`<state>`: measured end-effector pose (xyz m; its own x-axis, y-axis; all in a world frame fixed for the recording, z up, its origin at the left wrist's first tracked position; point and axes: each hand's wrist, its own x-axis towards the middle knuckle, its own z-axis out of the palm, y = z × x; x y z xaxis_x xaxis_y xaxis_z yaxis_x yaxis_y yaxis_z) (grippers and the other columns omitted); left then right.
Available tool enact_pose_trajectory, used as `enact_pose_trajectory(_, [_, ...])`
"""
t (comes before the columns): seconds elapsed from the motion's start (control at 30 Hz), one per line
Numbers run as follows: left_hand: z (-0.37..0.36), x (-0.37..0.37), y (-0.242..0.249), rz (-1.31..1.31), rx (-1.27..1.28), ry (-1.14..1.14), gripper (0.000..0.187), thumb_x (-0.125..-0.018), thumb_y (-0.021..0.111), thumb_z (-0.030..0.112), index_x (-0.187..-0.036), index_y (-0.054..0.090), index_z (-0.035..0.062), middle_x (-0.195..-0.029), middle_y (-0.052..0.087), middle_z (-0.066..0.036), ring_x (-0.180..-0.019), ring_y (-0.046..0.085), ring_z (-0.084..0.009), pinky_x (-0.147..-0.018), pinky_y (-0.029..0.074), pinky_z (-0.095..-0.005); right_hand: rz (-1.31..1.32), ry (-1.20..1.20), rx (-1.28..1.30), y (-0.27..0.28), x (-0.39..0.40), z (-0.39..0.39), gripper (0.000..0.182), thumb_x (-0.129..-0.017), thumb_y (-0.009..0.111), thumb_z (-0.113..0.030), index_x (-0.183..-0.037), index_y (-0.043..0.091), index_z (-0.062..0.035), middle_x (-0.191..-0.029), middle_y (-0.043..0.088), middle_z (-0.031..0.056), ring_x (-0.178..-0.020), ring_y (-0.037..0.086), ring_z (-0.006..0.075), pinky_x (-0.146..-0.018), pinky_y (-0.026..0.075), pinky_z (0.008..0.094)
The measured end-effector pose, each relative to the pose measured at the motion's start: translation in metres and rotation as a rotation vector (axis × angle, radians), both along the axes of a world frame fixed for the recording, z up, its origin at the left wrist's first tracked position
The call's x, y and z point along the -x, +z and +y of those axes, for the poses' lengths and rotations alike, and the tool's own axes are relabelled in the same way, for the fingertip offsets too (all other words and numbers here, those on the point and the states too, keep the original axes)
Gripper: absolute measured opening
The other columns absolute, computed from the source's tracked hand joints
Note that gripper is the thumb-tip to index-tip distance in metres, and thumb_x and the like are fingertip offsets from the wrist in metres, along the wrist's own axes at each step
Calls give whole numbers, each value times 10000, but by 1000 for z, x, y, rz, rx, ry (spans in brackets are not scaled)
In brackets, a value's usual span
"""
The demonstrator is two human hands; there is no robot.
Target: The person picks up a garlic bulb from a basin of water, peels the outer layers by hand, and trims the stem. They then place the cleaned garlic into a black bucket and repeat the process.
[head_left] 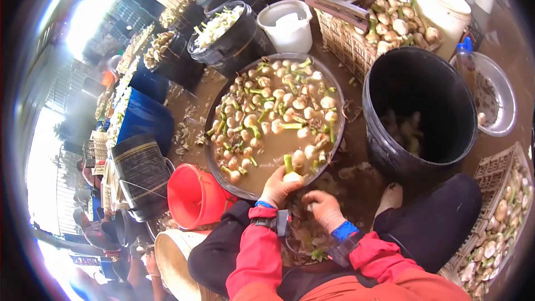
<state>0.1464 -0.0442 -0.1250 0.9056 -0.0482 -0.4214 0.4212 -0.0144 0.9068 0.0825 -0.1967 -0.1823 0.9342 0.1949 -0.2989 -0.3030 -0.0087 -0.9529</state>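
My left hand [277,188] is closed around a white bulb with a short green stem [290,175], at the near rim of a wide round basin [210,159]. Muddy water fills the basin, and many pale bulbs [277,126] with cut green stems float in it. Just to the right, my right hand [325,212] is curled with its fingers pressed together. Something small and pale may be at its fingertips, too small to name. The two hands are close but apart, above leaf scraps [312,239] between my legs.
A tall black bucket [374,128] with some bulbs inside stands right of the basin. Left are a red bucket [186,203] and a cream bucket [167,256]. Crates of bulbs [334,33] stand behind; another crate [490,173] is at right. People work at far left.
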Motion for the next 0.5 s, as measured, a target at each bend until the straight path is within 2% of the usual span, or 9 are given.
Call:
enact_pose_trajectory(0.1, [-14, 30, 36, -44, 22, -21, 494, -675, 672, 80, -1137, 519, -5, -918, 607, -35, -775, 572, -136, -722, 481, -266, 18, -176, -169, 31, -11, -7, 212, -812, 601, -6, -1021, 641, -3, -991, 658, 72, -909, 596, 135, -837, 458, 252])
enact_pose_trajectory(0.17, [-24, 50, 59, -275, -281, -188, 507, -689, 693, 103, -1150, 511, -3, -910, 590, -19, -796, 566, -115, -732, 462, -250, 77, -185, -550, 42, -15, -6, 324, -823, 613, -45, -1142, 585, 3, -1072, 636, 82, -978, 579, 140, -871, 444, 256])
enact_pose_trajectory(0.2, [-32, 59, 57, -258, -402, -190, 520, -680, 676, 151, -1152, 510, 7, -920, 612, -67, -799, 599, -190, -732, 466, -283, 78, -182, -552, 50, -14, -9, 324, -823, 613, -45, -1142, 585, 3, -1072, 636, 82, -978, 579, 140, -871, 444, 256])
enact_pose_trajectory(0.27, [-37, 85, 30, -444, -912, -153, 553, -678, 682, 205, -1173, 510, 28, -976, 606, -144, -852, 601, -280, -758, 476, -343, -2, 59, -159, 63, -8, -13, 385, -835, 616, -78, -1205, 541, -1, -1125, 616, 91, -1015, 565, 150, -887, 435, 262])
enact_pose_trajectory(0.3, [-51, 95, 44, -352, -1000, -86, 607, -676, 698, 265, -1209, 501, 52, -1041, 573, -185, -910, 579, -336, -781, 477, -392, -12, 66, -159, 65, -4, -13, 368, -829, 611, -85, -1186, 556, -15, -1084, 634, 101, -978, 582, 161, -866, 446, 273])
enact_pose_trajectory(0.33, [-56, 102, 44, -354, -1002, -83, 607, -676, 698, 265, -1209, 501, 52, -1041, 573, -185, -910, 579, -336, -781, 477, -392, -15, 68, -160, 67, 0, -13, 368, -829, 611, -85, -1186, 556, -15, -1084, 634, 101, -978, 582, 161, -866, 446, 273])
enact_pose_trajectory(0.4, [-62, 112, 44, -232, -1164, -37, 667, -667, 718, 297, -1243, 478, 60, -1054, 558, -179, -951, 570, -327, -784, 482, -407, -5, 102, 15, 76, 5, -11, 311, -818, 610, -134, -1120, 590, -64, -1007, 642, 161, -936, 616, 250, -813, 465, 314])
enact_pose_trajectory(0.43, [-64, 115, 41, -187, -1239, -49, 709, -674, 718, 317, -1282, 441, 79, -1062, 549, -168, -959, 565, -329, -775, 485, -407, -71, 131, 178, 67, 7, -5, 322, -813, 608, -206, -1111, 570, -91, -972, 631, 187, -919, 600, 344, -783, 469, 375])
enact_pose_trajectory(0.5, [-70, 118, 41, -139, -1296, -79, 716, -682, 713, 319, -1296, 426, 89, -1067, 545, -162, -962, 562, -326, -770, 485, -410, -59, 132, 262, 70, 13, -2, 342, -810, 605, -228, -1122, 552, -99, -972, 628, 192, -927, 589, 364, -784, 467, 397])
